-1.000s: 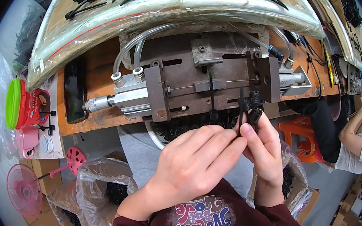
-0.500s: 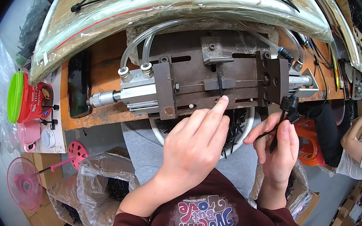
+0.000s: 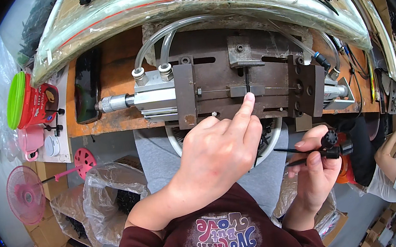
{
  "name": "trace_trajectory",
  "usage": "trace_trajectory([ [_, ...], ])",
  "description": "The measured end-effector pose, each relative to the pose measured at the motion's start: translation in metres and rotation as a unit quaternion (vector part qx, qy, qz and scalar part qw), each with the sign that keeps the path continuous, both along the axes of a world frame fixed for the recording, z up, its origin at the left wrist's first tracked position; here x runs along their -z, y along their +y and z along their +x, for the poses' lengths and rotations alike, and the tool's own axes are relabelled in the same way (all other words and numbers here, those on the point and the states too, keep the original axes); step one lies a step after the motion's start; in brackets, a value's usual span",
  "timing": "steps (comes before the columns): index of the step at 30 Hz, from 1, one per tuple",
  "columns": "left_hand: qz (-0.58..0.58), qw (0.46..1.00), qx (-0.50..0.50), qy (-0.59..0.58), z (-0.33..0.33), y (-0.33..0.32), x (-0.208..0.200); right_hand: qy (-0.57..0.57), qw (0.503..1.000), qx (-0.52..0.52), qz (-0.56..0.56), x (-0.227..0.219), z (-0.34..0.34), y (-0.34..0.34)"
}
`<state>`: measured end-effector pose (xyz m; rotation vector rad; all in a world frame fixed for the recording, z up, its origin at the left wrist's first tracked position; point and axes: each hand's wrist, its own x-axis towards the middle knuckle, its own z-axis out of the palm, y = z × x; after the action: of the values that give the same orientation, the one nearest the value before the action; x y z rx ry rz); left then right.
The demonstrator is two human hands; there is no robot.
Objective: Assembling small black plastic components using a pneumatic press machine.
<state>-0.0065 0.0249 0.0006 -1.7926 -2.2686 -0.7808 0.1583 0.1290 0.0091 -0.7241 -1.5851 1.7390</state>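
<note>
My left hand (image 3: 218,148) reaches over the dark metal fixture (image 3: 212,75) with its index finger stretched out and the others bent. That fingertip rests on a thin black strip (image 3: 247,77) lying in the slot of a small grey block (image 3: 238,91) at the fixture's middle. Thin metal pins point at the block from both sides. Lower right, my right hand (image 3: 317,176) is closed on a few black plastic pieces (image 3: 330,147) with round ribbed heads and long thin tails. Their tails point left; my fingers partly cover them.
Silver air cylinders with clear hoses flank the fixture, the left one (image 3: 156,101) nearer the phone-like black slab (image 3: 88,92). A plastic-wrapped board (image 3: 194,4) bears more black pieces. A white-rimmed tub (image 3: 277,136) sits on my lap. A co-worker's arm (image 3: 391,150) shows at right.
My left fingertip has moved up onto the strip in the block. My right hand has turned the black pieces, so their tails now point left. The view has shifted slightly.
</note>
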Motion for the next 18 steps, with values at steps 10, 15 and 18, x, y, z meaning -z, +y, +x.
trace_trajectory([
  [10, 0.088, 0.978, 0.06, -0.178, 0.003, -0.006, -0.002, -0.116, 0.885, 0.114, 0.436, 0.011, -0.004, -0.004],
  [15, 0.151, 0.887, 0.115, -0.42, 0.023, -0.012, -0.01, -0.121, 0.85, 0.071, 0.508, 0.014, -0.017, -0.017],
  [18, 0.152, 0.876, 0.105, -0.445, 0.022, -0.013, -0.01, -0.092, 0.877, 0.069, 0.467, 0.017, -0.023, -0.017],
])
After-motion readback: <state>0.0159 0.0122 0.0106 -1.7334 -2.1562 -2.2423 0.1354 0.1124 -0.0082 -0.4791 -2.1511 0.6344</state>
